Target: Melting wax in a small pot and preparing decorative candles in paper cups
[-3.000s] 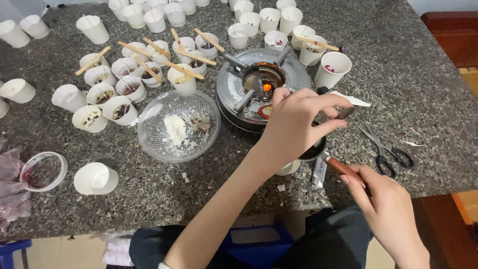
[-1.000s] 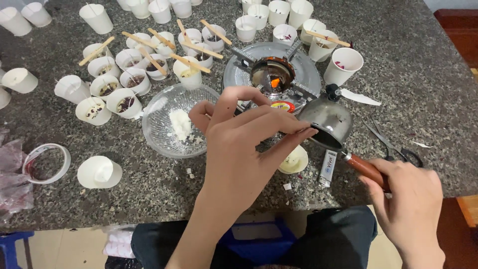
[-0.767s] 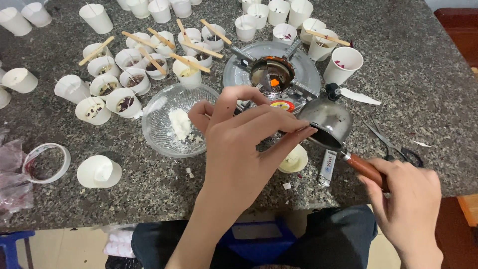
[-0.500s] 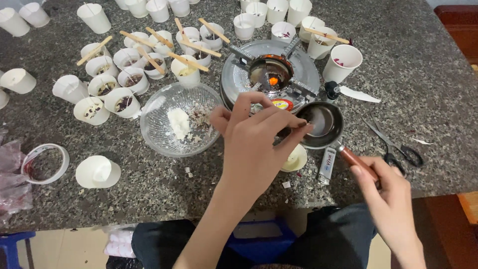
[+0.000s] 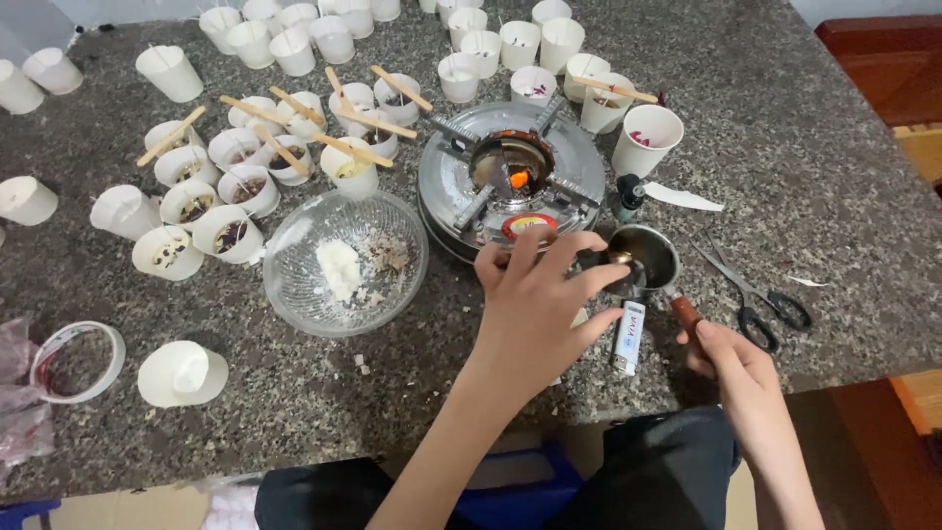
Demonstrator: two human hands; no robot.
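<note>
Gripping the brown handle (image 5: 686, 316), the right hand (image 5: 738, 365) holds a small metal pot (image 5: 643, 260) just above the granite table (image 5: 834, 196), beside the round stove (image 5: 510, 179). The left hand (image 5: 535, 304) hovers loosely open, fingertips (image 5: 616, 276) at the pot's rim. A lighter (image 5: 626, 337) lies just below.

Bare granite counter (image 5: 844, 167) right of the scissors (image 5: 760, 294); paper cups (image 5: 211, 186) crowd left.

The left hand (image 5: 535, 304) reaches forward on a bare forearm, palm down, fingers spread and slightly curled. The right hand (image 5: 731, 358) stays low beside it, fingers apparently curled closed, thumb on top.
</note>
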